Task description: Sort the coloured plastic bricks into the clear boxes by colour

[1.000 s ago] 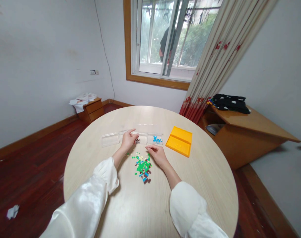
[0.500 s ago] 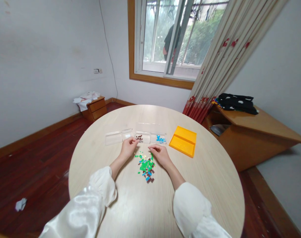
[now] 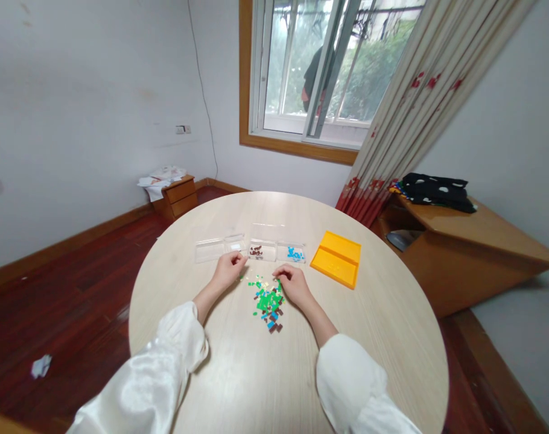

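The work looks part-done, to judge by how the bits lie; brown bits [image 3: 256,251] sit in the brown tray [image 3: 269,251], toward its left side, and blue bits [image 3: 295,254] in the blue tray [image 3: 282,251], the rightmost of the clear row; no green or cream bits can be made out in either.

Most of the rest seems left: the pile [image 3: 268,300] lies loose on the table [image 3: 256,374], nearer the person than the trays; green fills its middle, cream is scattered along its far edge, and brown and blue ones are mixed in, chiefly at the near end, so neither of those colours is finished with.

The leftmost tray [image 3: 210,250] shows no bits; the second tray [image 3: 235,240] has a pale patch, too unclear to name.

The left hand [image 3: 242,260] is just in front of the second tray, fingers bent and tips close together; the right hand [image 3: 277,275] is at the pile's far right edge, fingers curled toward the thumb; whether either pinches a bit I cannot tell; the yellow case [image 3: 335,259] lies open, right of the trays and apart from both hands.
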The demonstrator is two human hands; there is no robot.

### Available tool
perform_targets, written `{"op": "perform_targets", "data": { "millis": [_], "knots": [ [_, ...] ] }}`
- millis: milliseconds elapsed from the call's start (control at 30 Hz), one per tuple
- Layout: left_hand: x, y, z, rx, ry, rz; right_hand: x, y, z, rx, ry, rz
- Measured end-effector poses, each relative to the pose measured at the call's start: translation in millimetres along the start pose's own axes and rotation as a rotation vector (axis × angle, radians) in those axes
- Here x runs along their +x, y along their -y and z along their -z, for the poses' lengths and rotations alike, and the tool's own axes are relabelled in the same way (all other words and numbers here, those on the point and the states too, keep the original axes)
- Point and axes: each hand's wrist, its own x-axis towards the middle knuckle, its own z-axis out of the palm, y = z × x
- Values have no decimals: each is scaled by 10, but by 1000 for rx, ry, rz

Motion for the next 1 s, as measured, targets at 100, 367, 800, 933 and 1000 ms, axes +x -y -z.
{"op": "perform_targets", "data": {
  "millis": [100,367,800,933,1000],
  "knots": [
    [-46,-12,-24,-8,72,-15,-9,-1,-7,7,21,-13],
    [-131,-35,-44,117,315,-256,-7,19,22,19,0,-33],
    [-108,29,-62,234,460,-281,-19,-66,244,-189,75,2],
    [-107,12,-65,255,456,-277,-43,-50,233,-227,125,22],
    [-105,12,-69,269,448,-276,-55,-25,224,-236,142,32]
  ]
}}
